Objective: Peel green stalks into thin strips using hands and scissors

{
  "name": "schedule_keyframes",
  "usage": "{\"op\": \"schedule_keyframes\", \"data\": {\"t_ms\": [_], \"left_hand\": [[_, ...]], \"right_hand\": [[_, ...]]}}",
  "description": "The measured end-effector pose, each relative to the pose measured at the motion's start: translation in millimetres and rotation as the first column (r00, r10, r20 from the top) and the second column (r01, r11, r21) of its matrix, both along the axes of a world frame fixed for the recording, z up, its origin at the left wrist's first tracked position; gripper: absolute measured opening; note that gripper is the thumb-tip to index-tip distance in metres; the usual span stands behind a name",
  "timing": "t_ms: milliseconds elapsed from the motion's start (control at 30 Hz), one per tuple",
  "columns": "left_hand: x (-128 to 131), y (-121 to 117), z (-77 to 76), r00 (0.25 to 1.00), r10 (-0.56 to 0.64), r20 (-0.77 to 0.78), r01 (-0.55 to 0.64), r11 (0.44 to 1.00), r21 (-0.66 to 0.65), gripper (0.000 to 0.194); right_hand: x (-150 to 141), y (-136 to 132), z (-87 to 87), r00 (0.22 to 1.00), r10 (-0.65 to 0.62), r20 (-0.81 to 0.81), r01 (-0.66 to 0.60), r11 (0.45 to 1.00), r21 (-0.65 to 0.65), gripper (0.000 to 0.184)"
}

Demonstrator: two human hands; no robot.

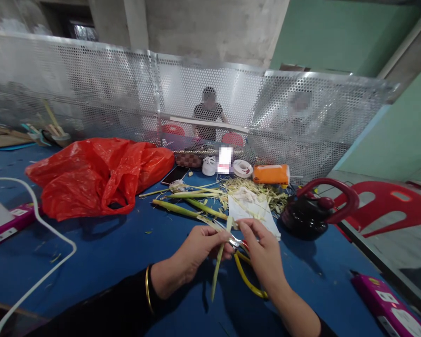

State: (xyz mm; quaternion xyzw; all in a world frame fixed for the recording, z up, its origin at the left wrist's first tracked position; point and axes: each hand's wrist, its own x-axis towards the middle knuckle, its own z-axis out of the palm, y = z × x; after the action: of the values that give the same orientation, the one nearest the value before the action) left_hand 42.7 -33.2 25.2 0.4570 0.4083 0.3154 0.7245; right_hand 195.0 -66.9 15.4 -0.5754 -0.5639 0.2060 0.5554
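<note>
My left hand (206,244), with a gold bangle at its wrist, pinches a pale green plant strip (217,269) that hangs down past the fingers. My right hand (263,248) is closed round a small metal tool with a red handle (235,242). The tool's shiny end meets the strip between my two hands; its exact kind is hard to make out. Below the right hand lies a yellow looped handle (247,281), partly covered by that hand. Just beyond my fingers are cut green stalks (175,208) and a white paper sheet (270,220).
A red plastic bag (87,178) bulges at the left, near a white cable (66,243). Plant shavings (277,194) are heaped behind the paper. A dark kettle (305,215) stands at the right. A perforated metal screen (119,89) borders the table; people sit behind it.
</note>
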Motion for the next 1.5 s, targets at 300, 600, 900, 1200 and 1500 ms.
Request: {"op": "schedule_keyframes", "data": {"t_ms": [300, 600, 900, 1200, 1500], "left_hand": [[0, 3, 6.5, 0.979, 0.086, 0.182, -0.104, 0.991, 0.086, 0.033], [1, 1, 4.5, 0.984, 0.088, 0.158, -0.106, 0.988, 0.109, 0.029], [1, 4, -0.8, 0.979, 0.117, 0.168, -0.134, 0.987, 0.091, 0.023], [0, 5, 0.4, 0.975, 0.104, 0.196, -0.121, 0.990, 0.076, 0.023], [-1, 4, 1.3, 0.979, 0.113, 0.168, -0.115, 0.993, 0.002, 0.021]], "right_hand": [[-13, -16, -2.9, 0.951, 0.154, 0.269, -0.168, 0.985, 0.031, 0.012], [-20, -9, -7.9, 0.984, 0.177, 0.028, -0.177, 0.984, 0.023, 0.013], [-19, -10, -6.7, 0.975, 0.220, 0.026, -0.220, 0.975, -0.018, 0.015], [-19, -11, -2.4, 0.966, 0.256, -0.030, -0.257, 0.966, -0.020, 0.018], [-9, -6, -4.9, 0.979, -0.125, -0.164, 0.117, 0.991, -0.063, 0.024]]}}
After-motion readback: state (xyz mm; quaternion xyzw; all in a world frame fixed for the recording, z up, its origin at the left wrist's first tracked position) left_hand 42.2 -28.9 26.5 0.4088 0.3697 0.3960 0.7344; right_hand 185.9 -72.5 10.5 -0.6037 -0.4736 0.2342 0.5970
